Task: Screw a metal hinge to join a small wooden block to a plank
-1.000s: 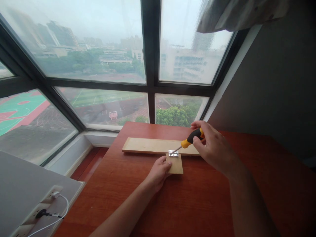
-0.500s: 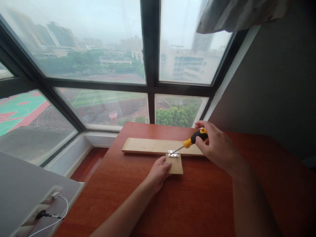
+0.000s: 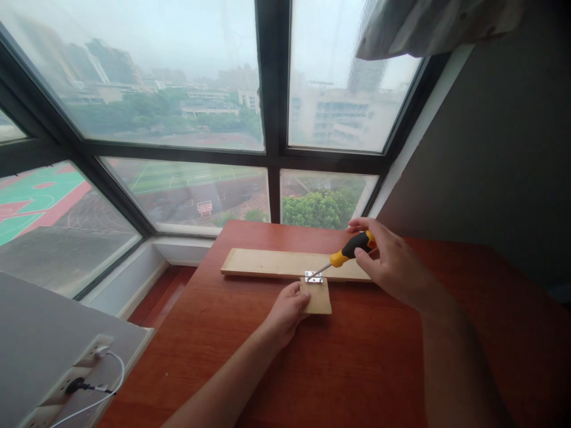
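My left hand (image 3: 289, 306) grips the left edge of a small square wooden piece (image 3: 317, 300), thumb on top. A silver metal hinge (image 3: 314, 277) lies across the seam between this piece and a long pale wooden board (image 3: 263, 263) behind it. In my right hand (image 3: 395, 261) is a screwdriver (image 3: 352, 249) with a yellow and black handle, held at a slant. Its tip touches down at the left part of the hinge's near leaf; any screw under it is too small to make out. My right fingers curve loosely about the handle.
The reddish-brown wooden table (image 3: 357, 362) carries the boards. Dark-framed windows (image 3: 272, 154) rise behind it. At the lower left, a wall socket strip (image 3: 66, 386) has a black plug and a white cable. A curtain (image 3: 437, 27) hangs at upper right.
My right hand's fingers have shifted slightly around the screwdriver handle. The boards, the hinge and my left hand look the same, apart from a tiny shift of the view.
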`<move>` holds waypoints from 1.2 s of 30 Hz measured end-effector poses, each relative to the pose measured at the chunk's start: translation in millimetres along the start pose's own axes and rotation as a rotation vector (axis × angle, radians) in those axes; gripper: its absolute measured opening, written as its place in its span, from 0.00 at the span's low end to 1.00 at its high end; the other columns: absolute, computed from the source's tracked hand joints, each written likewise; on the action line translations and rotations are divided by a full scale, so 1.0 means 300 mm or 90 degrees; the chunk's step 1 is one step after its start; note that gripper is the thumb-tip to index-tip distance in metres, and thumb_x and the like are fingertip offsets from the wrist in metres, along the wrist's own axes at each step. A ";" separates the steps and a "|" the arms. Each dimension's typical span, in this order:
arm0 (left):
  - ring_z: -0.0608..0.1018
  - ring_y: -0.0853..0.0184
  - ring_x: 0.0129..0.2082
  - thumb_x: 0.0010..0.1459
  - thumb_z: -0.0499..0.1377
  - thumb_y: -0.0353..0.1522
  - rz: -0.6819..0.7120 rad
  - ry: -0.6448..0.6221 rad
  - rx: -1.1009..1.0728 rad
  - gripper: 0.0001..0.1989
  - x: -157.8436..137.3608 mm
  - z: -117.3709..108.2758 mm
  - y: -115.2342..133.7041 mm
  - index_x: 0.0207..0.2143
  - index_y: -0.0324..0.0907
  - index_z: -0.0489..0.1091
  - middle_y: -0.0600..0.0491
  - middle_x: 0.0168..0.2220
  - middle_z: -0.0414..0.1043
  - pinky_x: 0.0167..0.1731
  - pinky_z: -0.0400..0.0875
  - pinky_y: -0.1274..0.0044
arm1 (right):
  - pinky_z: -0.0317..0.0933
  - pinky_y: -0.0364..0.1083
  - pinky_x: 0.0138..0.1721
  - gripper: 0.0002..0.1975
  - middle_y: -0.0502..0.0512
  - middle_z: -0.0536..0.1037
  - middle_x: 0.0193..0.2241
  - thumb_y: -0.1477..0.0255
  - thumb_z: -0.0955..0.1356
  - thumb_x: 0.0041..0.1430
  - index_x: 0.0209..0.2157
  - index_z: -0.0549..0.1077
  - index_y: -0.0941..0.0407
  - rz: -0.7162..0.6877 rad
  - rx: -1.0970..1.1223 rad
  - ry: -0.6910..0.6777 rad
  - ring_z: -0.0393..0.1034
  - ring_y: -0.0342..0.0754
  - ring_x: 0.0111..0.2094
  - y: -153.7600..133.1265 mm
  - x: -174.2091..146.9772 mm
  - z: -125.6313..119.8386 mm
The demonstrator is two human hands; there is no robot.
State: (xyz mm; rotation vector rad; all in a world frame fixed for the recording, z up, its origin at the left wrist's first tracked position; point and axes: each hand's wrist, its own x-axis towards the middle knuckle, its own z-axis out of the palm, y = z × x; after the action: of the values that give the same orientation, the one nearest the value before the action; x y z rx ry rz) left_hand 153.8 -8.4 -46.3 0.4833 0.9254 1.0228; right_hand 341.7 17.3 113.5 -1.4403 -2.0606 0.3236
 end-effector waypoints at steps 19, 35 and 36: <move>0.77 0.66 0.32 0.47 0.64 0.27 0.009 -0.001 0.009 0.15 -0.004 0.006 0.002 0.40 0.36 0.71 0.46 0.37 0.76 0.34 0.72 0.76 | 0.65 0.52 0.34 0.20 0.56 0.78 0.38 0.59 0.63 0.62 0.53 0.67 0.53 0.042 -0.132 0.052 0.73 0.55 0.34 -0.012 0.003 0.022; 0.78 0.65 0.33 0.49 0.63 0.27 0.013 -0.002 0.022 0.13 -0.011 0.010 0.005 0.40 0.36 0.71 0.44 0.38 0.77 0.34 0.72 0.76 | 0.59 0.49 0.29 0.20 0.56 0.79 0.35 0.54 0.61 0.63 0.48 0.69 0.52 0.048 -0.266 0.086 0.74 0.58 0.33 -0.021 0.010 0.052; 0.78 0.65 0.33 0.49 0.63 0.27 0.013 -0.002 0.024 0.14 -0.011 0.010 0.005 0.40 0.37 0.71 0.45 0.39 0.77 0.34 0.72 0.76 | 0.59 0.49 0.29 0.20 0.55 0.79 0.34 0.54 0.61 0.63 0.47 0.70 0.52 0.051 -0.262 0.086 0.74 0.58 0.33 -0.022 0.011 0.052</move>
State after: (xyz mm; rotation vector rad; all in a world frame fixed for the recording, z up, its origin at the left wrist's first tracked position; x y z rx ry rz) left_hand 154.9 -10.3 -42.2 0.5269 0.9400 1.0244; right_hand 326.6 19.8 105.5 -1.7328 -2.0396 -0.1760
